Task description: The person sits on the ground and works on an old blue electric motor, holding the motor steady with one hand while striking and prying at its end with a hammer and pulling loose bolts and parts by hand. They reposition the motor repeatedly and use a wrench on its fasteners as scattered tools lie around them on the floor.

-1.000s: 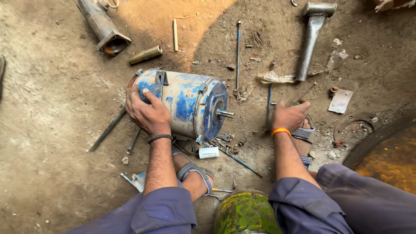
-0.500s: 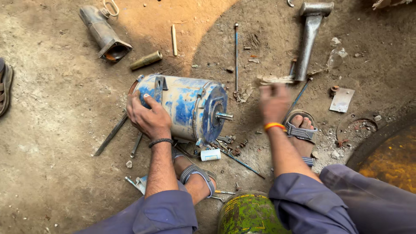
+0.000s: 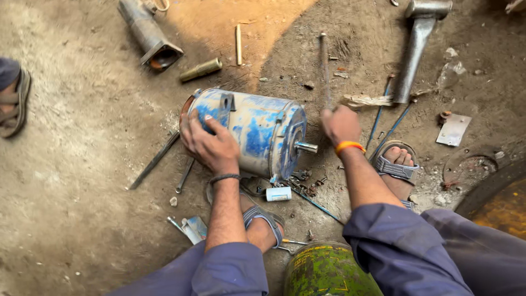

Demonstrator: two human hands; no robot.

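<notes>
From the head view, a worn electric motor [image 3: 249, 131] lies on its side on the dirt floor [image 3: 71, 164], between the person's two hands. The left hand [image 3: 211, 143] rests spread and flat over the near flank of the motor's casing, fingers pressing on the shell without closing round anything. The right hand [image 3: 341, 125] is just to the right of the motor's shaft end, clenched about the lower end of a thin metal rod [image 3: 325, 66] that runs away from the person, up across the ground. An orange band sits on that wrist and a dark band on the left one.

The motor is a squat metal drum, its blue paint flaked down to pale grey and rust, with a short bright shaft [image 3: 306, 147] jutting from the right end plate. Under that end lie small dark bolts and a white cylinder [image 3: 278, 194].

The floor is packed, dusty earth, half in sun and half in shade. On it lie a grey flared pipe piece [image 3: 149, 35], a brass-coloured tube [image 3: 201, 69], a heavy grey metal tool [image 3: 417, 46], two thin blue rods [image 3: 383, 118] and a flat metal plate [image 3: 453, 129]. The person's sandalled feet are planted near the motor, and a green drum [image 3: 323, 271] stands between the knees. Another person's sandalled foot [image 3: 13, 98] shows at the left edge.
</notes>
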